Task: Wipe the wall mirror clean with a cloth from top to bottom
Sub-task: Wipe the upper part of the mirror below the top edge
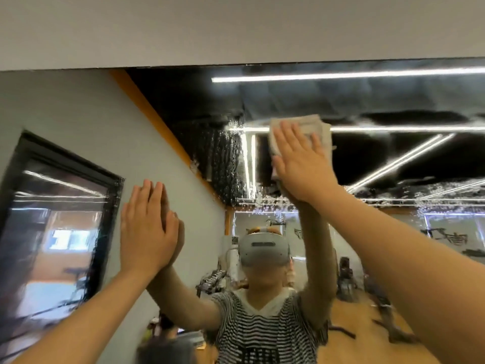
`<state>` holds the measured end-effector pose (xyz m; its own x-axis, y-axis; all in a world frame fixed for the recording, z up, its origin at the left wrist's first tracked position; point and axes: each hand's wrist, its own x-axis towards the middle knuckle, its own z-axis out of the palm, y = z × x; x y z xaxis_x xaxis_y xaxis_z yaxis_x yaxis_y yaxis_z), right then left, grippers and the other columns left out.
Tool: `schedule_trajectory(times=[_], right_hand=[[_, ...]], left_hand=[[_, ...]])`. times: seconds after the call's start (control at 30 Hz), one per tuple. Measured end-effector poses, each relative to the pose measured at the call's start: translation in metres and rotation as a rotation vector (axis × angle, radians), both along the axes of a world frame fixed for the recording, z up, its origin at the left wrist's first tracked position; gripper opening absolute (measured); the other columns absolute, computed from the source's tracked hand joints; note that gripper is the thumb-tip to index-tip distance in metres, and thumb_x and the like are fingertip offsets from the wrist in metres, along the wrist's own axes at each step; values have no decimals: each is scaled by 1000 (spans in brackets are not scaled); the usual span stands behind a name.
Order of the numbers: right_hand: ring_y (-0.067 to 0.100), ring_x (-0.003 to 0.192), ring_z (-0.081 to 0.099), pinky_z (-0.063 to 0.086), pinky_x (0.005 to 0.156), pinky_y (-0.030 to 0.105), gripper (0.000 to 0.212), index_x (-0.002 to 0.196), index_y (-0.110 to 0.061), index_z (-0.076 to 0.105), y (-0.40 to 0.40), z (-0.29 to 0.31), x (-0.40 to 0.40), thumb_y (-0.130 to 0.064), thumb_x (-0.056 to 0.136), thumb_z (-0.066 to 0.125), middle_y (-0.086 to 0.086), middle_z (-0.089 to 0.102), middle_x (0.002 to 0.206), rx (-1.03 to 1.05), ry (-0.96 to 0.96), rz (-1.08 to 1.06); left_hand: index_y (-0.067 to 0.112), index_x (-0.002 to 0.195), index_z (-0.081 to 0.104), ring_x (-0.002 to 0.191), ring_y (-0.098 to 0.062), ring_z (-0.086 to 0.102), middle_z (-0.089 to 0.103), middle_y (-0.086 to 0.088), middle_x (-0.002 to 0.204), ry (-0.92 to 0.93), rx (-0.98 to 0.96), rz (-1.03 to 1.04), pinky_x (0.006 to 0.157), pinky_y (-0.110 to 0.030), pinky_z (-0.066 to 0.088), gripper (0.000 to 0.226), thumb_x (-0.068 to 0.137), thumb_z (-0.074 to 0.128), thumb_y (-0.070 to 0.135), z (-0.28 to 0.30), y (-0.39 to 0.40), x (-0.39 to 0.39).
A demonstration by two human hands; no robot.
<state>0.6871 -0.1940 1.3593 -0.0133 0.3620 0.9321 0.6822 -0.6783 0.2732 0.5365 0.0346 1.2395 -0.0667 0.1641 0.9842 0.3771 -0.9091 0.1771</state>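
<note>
The mirror (78,106) hung below the wall (236,27), droplets across its upper band. The right hand (301,164) pressed the cloth (307,124) flat-fingered near the top; the left hand (147,227) rested flat on glass. Wiping appeared barely begun, everything lower outstanding.

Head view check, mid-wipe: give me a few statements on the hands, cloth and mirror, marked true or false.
1. The right hand presses a folded beige cloth flat against the large wall mirror. True.
2. The left hand holds a spray bottle. False: it rests flat on the glass, holding nothing.
3. The cloth is near the mirror's bottom edge. False: it is high up, not far below the top edge.
4. Wet droplets show on the glass left of the cloth. True.
</note>
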Motion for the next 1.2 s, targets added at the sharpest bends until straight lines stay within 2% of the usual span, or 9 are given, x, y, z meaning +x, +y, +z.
schedule_trajectory(times=[0.23, 0.43, 0.53, 0.73, 0.87, 0.97, 1.1, 1.2], right_hand=[[21, 150, -1, -2, 119, 43, 71, 156, -15, 3, -79, -12, 50, -46, 92, 6, 7, -1, 163, 186, 95, 1], [27, 150, 1, -2, 119, 49, 68, 155, -11, 1, -48, -15, 37, -43, 96, 9, 11, 0, 163, 389, 184, 16], [28, 149, 0, -2, 119, 53, 61, 155, -9, 1, -24, -11, 25, -36, 104, 19, 12, 0, 163, 451, 216, 21], [29, 149, -1, -4, 117, 51, 60, 154, -7, -2, 43, 5, -27, -34, 105, 19, 14, -3, 162, 342, 147, 36], [30, 149, -1, -3, 117, 53, 63, 154, -7, -3, 91, 22, -57, -37, 104, 19, 14, -3, 162, 253, 64, 46], [27, 150, -3, -3, 117, 53, 63, 154, -8, -1, 118, 28, -75, -38, 104, 20, 12, -1, 163, 183, 14, 66], [25, 150, -5, -4, 118, 51, 62, 155, -9, -1, 137, 22, -91, -38, 104, 20, 10, -3, 163, 99, -52, 65], [24, 150, -5, -2, 119, 50, 61, 155, -10, 0, 133, 20, -88, -38, 105, 20, 9, -2, 163, 42, -85, 76]], left_hand=[[5, 150, 29, 147, -32, 16, 24, -16, 158, 5, -14, 27, 119, -46, 9, 75, 89, 15, 45, -1, 0, 0], [6, 151, 28, 148, -29, 12, 21, -14, 159, 1, -19, 30, 120, -46, 8, 73, 89, 15, 43, -1, 2, 1], [7, 151, 27, 148, -28, 13, 22, -13, 159, -17, -9, 31, 119, -43, 7, 73, 89, 14, 44, -2, 3, 3], [9, 152, 26, 149, -25, 11, 21, -10, 160, -33, 4, 22, 120, -40, 5, 72, 90, 15, 43, -3, 4, 5], [12, 153, 23, 149, -22, 9, 17, -8, 161, -31, -9, 10, 119, -36, 0, 65, 93, 22, 37, -3, 3, 4], [11, 152, 27, 148, -25, 13, 21, -10, 160, -43, 19, 3, 119, -38, 3, 69, 90, 17, 39, -3, 1, 3], [15, 153, 22, 149, -21, 6, 16, -6, 161, -30, 10, -10, 118, -33, -4, 73, 87, 10, 44, -3, 2, 3], [14, 153, 23, 149, -22, 8, 17, -6, 161, -30, 10, -5, 120, -37, 1, 73, 88, 11, 44, -3, 3, 3]])
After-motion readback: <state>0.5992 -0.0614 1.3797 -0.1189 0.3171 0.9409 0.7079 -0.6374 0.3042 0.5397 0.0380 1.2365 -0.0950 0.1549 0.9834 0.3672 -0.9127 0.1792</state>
